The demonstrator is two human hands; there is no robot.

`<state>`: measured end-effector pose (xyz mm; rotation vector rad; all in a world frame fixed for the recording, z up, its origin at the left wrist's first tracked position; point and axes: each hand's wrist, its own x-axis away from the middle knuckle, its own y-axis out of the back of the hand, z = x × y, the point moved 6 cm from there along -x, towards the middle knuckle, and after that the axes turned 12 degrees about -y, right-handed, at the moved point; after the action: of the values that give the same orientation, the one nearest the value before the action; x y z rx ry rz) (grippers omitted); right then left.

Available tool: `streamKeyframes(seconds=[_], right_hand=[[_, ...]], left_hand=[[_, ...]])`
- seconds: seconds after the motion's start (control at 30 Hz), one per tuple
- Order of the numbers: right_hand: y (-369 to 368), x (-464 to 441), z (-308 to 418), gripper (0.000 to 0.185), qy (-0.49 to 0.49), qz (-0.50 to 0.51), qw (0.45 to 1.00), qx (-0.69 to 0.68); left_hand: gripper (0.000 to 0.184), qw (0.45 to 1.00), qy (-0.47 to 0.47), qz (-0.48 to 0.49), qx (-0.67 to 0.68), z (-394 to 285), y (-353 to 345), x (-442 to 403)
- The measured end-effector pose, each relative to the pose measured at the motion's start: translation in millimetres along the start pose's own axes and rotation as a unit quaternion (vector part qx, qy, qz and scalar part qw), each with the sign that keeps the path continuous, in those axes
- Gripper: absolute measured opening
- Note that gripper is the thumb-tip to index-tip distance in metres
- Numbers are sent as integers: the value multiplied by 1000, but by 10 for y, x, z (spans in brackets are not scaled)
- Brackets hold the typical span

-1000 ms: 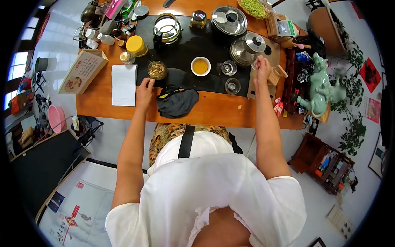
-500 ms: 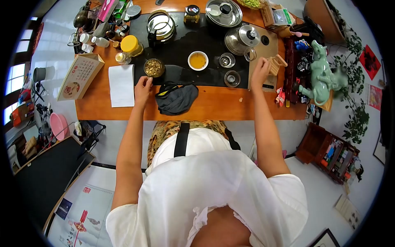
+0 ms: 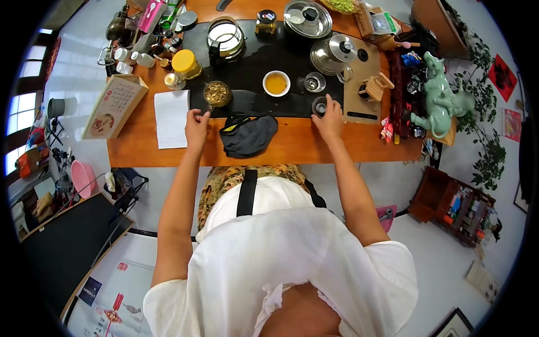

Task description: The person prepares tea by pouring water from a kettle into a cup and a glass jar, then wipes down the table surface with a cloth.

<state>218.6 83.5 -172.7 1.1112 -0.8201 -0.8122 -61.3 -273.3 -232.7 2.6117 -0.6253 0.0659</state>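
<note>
My left hand is pinched on the handle of a glass cup filled with dried pieces, at the left edge of the black mat. Around a small clear glass my right hand has its thumb and fingers apart; whether they touch it is unclear. A second small glass stands just behind. Between the hands are a white bowl of amber liquid and, nearer me, a dark grey cloth item. The glass kettle stands behind the small glasses.
White paper, a desk calendar and a yellow-lidded jar are at the left. A glass teapot and a lidded pot stand at the back. To the right are a wooden holder and a green figurine.
My right hand has moved from beside the kettle handle, left and nearer me, to the small front glass. My left hand stays by the cup. The whole view has shifted slightly.
</note>
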Motion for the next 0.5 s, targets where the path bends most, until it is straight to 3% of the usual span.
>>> streamKeyframes(seconds=[0.1,0.2,0.27,0.37,0.5], right_hand=[[260,225,347,87,66,-41,993,-93],[443,461,975,84,162,28,958,-237],[345,566,1291,84,198,92,923,-315],[356,661,1733,88,243,154,901,-325],[396,690,2138,88,263,224,862,-371]], left_hand=[[26,999,-13,-23,28,-140,63,157],[25,985,-11,100,137,-501,-165,352],[32,960,49,173,216,-696,-363,460],[38,926,80,190,316,-1126,-504,512],[42,872,116,193,435,-1133,-500,400]])
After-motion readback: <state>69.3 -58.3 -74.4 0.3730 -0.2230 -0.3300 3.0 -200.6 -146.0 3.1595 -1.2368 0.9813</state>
